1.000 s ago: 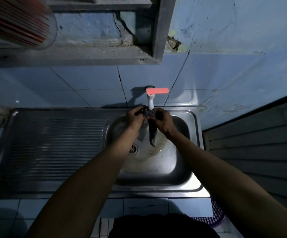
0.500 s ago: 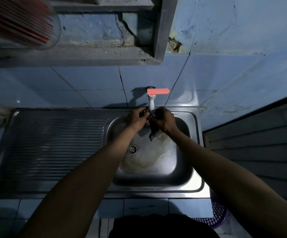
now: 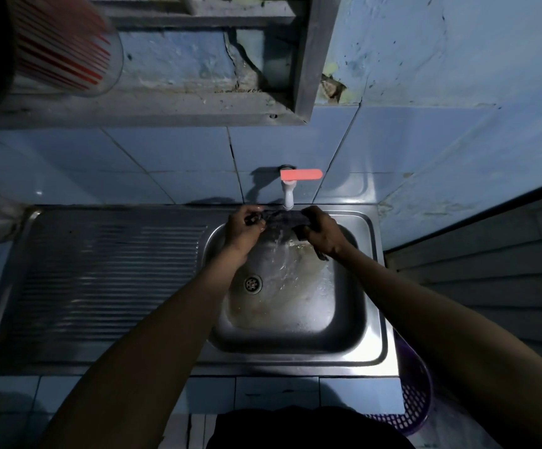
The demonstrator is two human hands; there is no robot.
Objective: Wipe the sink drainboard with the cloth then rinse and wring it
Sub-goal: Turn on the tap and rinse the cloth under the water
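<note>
A dark cloth (image 3: 283, 219) is stretched sideways right under the white tap (image 3: 287, 193) with its pink lever. My left hand (image 3: 244, 229) grips the cloth's left end, and my right hand (image 3: 322, 233) grips its right end. Water runs off the cloth into the steel sink basin (image 3: 347, 306), where it splashes near the drain (image 3: 252, 283). The ribbed drainboard (image 3: 101, 280) lies to the left of the basin, with nothing on it.
A metal shelf (image 3: 153, 105) hangs above the drainboard, holding a red-striped clear cup (image 3: 65, 53). A purple plastic basket (image 3: 415, 400) sits below the sink's right corner. Blue tiles cover the wall behind, and grey slats stand at the right.
My hands have moved apart, pulling the bunched hanging cloth out sideways under the tap. Water now streams visibly into the basin.
</note>
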